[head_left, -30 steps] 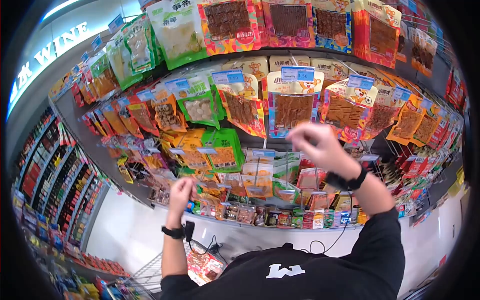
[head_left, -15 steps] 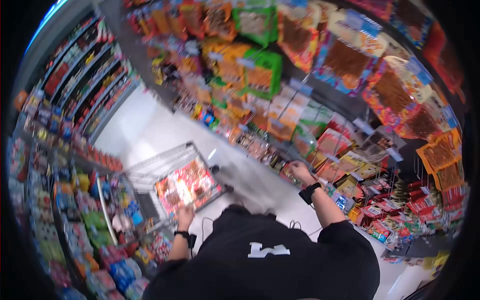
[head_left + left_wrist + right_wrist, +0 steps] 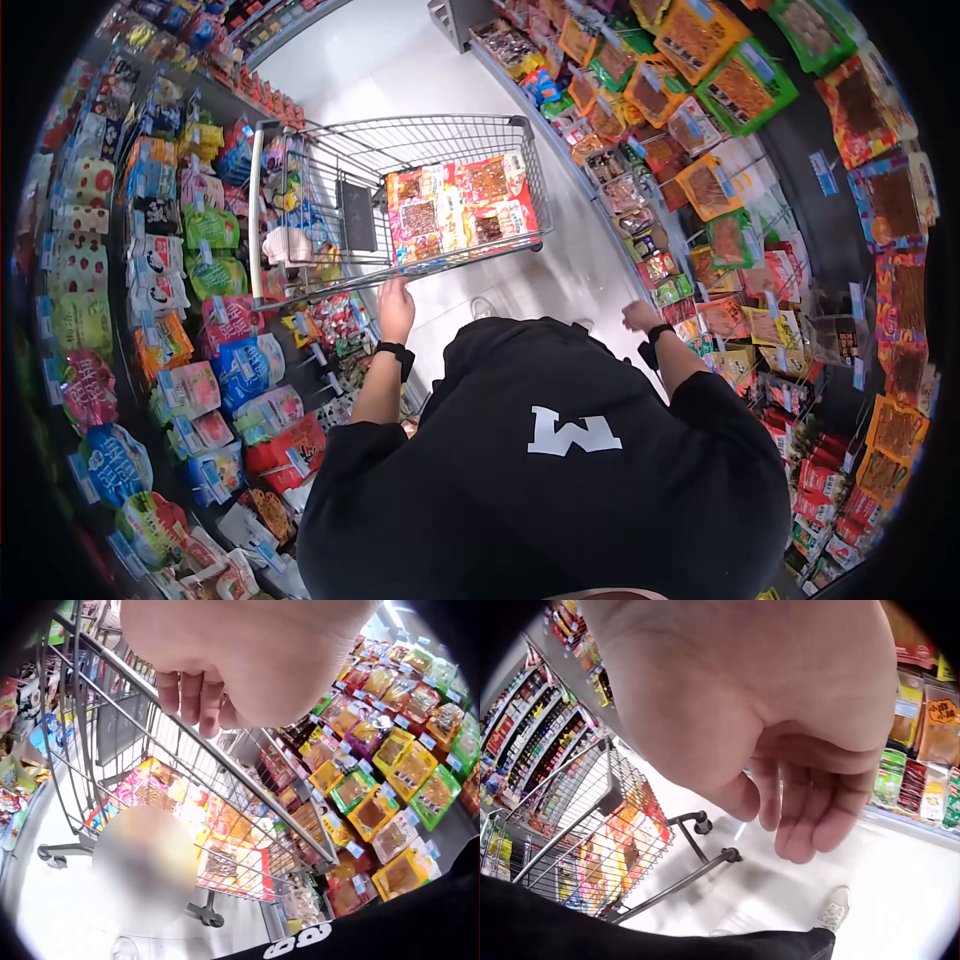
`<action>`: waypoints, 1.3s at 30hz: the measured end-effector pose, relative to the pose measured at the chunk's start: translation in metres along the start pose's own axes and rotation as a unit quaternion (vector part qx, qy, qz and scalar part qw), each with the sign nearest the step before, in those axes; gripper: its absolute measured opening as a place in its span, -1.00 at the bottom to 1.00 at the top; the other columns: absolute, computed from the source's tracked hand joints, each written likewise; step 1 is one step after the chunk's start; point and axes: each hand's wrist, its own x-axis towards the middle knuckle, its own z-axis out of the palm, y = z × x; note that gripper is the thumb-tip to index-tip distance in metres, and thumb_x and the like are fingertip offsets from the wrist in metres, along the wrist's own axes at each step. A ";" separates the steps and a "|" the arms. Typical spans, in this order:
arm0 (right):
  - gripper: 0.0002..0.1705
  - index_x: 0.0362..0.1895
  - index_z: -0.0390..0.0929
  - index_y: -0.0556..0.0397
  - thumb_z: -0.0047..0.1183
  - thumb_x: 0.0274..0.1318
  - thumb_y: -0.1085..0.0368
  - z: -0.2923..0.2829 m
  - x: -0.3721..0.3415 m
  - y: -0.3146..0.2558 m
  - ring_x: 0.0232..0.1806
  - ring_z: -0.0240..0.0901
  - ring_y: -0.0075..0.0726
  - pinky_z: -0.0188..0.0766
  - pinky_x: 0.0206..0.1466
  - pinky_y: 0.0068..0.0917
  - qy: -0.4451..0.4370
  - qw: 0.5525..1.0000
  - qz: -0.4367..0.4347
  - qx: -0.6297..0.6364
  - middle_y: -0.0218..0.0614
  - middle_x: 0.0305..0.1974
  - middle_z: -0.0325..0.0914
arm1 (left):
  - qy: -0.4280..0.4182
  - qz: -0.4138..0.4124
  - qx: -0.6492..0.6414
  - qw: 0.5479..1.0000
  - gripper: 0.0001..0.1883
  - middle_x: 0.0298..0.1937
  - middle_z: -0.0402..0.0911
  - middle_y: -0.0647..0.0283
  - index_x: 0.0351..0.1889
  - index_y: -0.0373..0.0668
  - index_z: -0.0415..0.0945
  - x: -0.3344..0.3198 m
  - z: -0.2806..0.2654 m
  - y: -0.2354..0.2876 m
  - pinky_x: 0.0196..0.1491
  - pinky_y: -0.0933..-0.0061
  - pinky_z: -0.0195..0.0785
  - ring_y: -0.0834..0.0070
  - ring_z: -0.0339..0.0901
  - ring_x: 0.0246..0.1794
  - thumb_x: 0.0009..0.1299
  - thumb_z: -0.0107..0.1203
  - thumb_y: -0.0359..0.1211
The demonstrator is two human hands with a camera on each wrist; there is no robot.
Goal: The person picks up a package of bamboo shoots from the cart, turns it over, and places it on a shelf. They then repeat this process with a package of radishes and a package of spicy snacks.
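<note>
In the head view my left hand (image 3: 396,312) is at the near side rail of a wire shopping cart (image 3: 340,262). Its loosely bent fingers overlap the rail (image 3: 229,765) in the left wrist view. Flat red and yellow snack packages (image 3: 490,182) with brown pieces showing lie in the cart's far end. Nothing is in my right hand (image 3: 641,316), which hangs beside the body with relaxed, half-curled fingers (image 3: 799,840). It is nearest to the lower packets (image 3: 672,292) of the right-hand shelf.
Hanging snack bags (image 3: 742,90) line the shelves on the right. Another rack of colourful bags (image 3: 245,370) stands close on the left. White floor (image 3: 400,70) runs between them beyond the cart. A shoe (image 3: 834,907) stands on the floor in the right wrist view.
The view has turned left and down from the hanging bags to the cart. My right hand has dropped from the shelf bags to the body's side; my left hand has come to the cart's rail.
</note>
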 end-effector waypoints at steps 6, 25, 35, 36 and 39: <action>-0.68 -0.21 0.58 0.17 -0.07 0.17 0.18 0.025 0.029 -0.143 -0.42 0.57 -0.13 0.48 -0.28 -0.26 0.097 0.963 -0.208 -0.142 -0.12 -0.47 0.60 | -0.029 0.047 0.097 0.994 -0.62 -0.10 0.46 0.05 0.08 -0.19 0.45 0.012 -0.022 -0.045 0.09 0.12 0.24 0.11 0.38 -0.01 0.27 -0.04 -0.50; -0.48 0.11 0.32 0.08 0.03 -0.04 0.44 0.131 0.073 -0.276 0.05 0.35 0.25 0.36 0.14 -0.15 0.051 0.933 -0.323 -0.148 0.09 0.11 0.23 | -0.022 -0.022 0.207 0.978 -0.72 -0.21 0.47 0.21 -0.29 -0.09 0.55 0.032 0.001 -0.057 0.22 -0.05 0.00 0.19 0.34 -0.08 0.27 0.15 -0.10; -0.68 -0.16 0.49 0.09 -0.09 -0.08 0.55 0.123 0.095 -0.256 -0.10 0.38 0.17 0.36 -0.02 -0.10 0.105 0.927 -0.355 -0.059 -0.01 -0.17 0.33 | -0.031 -0.026 0.215 0.976 -0.72 -0.16 0.45 0.25 -0.21 -0.06 0.47 0.012 0.023 -0.045 0.28 -0.09 -0.13 0.24 0.33 -0.02 0.29 0.14 -0.10; -0.73 -0.23 0.53 0.10 -0.09 -0.08 0.54 0.121 0.096 -0.257 -0.11 0.38 0.16 0.36 -0.03 -0.12 0.105 0.934 -0.337 -0.051 -0.02 -0.22 0.35 | -0.009 -0.016 0.204 0.979 -0.71 -0.15 0.46 0.26 -0.20 -0.05 0.48 0.010 0.026 -0.045 0.29 -0.08 -0.14 0.25 0.33 -0.01 0.29 0.14 -0.09; -0.79 -0.32 0.55 0.12 -0.06 -0.11 0.53 0.119 0.098 -0.258 -0.13 0.39 0.14 0.37 -0.04 -0.16 0.133 0.936 -0.321 -0.056 -0.03 -0.25 0.38 | -0.004 -0.017 0.204 0.979 -0.70 -0.13 0.46 0.29 -0.18 -0.01 0.48 0.004 0.037 -0.043 0.29 -0.07 -0.17 0.28 0.33 0.02 0.27 0.14 -0.07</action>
